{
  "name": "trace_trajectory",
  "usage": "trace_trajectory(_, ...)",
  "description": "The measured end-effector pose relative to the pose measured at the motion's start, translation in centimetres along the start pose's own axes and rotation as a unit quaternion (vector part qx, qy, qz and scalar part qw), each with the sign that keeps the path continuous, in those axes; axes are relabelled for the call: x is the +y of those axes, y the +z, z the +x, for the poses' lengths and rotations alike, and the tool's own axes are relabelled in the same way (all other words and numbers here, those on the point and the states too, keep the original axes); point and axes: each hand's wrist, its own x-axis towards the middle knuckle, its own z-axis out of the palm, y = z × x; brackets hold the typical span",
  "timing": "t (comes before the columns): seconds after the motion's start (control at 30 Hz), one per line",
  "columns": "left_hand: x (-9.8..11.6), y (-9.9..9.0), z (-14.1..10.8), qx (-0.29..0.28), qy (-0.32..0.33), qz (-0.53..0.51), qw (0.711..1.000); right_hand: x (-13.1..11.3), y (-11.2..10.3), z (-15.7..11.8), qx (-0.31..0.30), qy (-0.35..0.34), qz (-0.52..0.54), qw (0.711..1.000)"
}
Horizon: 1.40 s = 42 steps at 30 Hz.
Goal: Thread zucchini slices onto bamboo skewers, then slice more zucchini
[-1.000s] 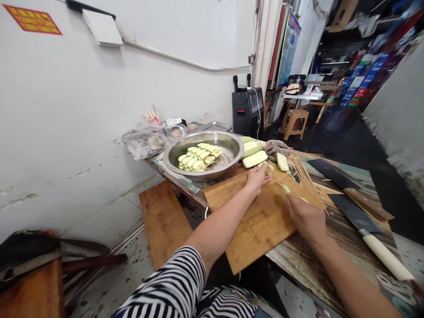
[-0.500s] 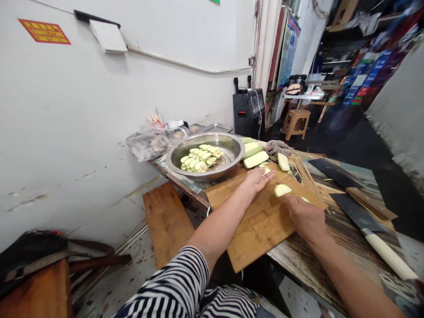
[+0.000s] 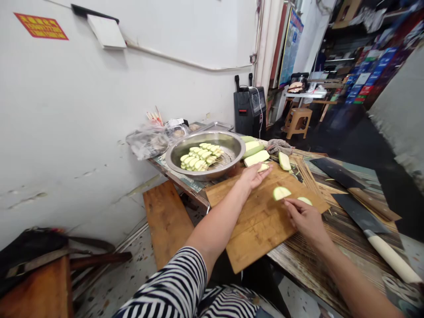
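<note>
1. A board [image 3: 251, 238] of smooth, grained wood is seen below both hands.
2. A round, shiny bowl [image 3: 212, 177], left of the left hand, is heaped with skewered slices [image 3: 199, 155].
3. The left hand [image 3: 252, 176] is opened, palm up; the stick between the hands can't be seen now.
4. A pale half-moon slice [image 3: 281, 193] is pinched by the right hand [image 3: 306, 221], apparently alone.

Left hand [image 3: 255, 176] palm up, right hand [image 3: 304, 216] pinching.

Smooth, shiny metal is seen in the basin [image 3: 175, 163], pale-grained wood in the cutting board [image 3: 247, 247], and crinkled clear plastic in the bag [image 3: 145, 143].
</note>
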Motion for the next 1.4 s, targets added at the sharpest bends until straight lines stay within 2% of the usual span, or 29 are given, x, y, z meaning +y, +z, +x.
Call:
trace_trajectory(0.1, 0.1, -0.2, 0.1, 0.0, 0.0, -0.011, 1.0, -0.6, 0.5, -0.7, -0.066, 0.093, 0.088, 0.99)
trace_trajectory(0.2, 0.2, -0.2, 0.2, 0.011, -0.002, -0.024, 1.0, -0.9, 0.6, -0.9, -0.073, 0.113, 0.099, 0.986)
trace_trajectory(0.5, 0.1, -0.2, 0.2, 0.021, -0.003, -0.017, 1.0, -0.8, 0.4, -0.6, -0.059, 0.102, 0.103, 0.988)
trace_trajectory(0.83, 0.0, -0.1, -0.1, -0.001, -0.004, 0.026, 1.0, -1.3, 0.6, -0.8, -0.054, 0.121, 0.107, 0.985)
trace_trajectory(1.4, -1.0, 0.3, -0.2, 0.005, -0.015, 0.048, 0.999, -0.9, 1.6, -1.0, -0.022, 0.08, 0.096, 0.992)
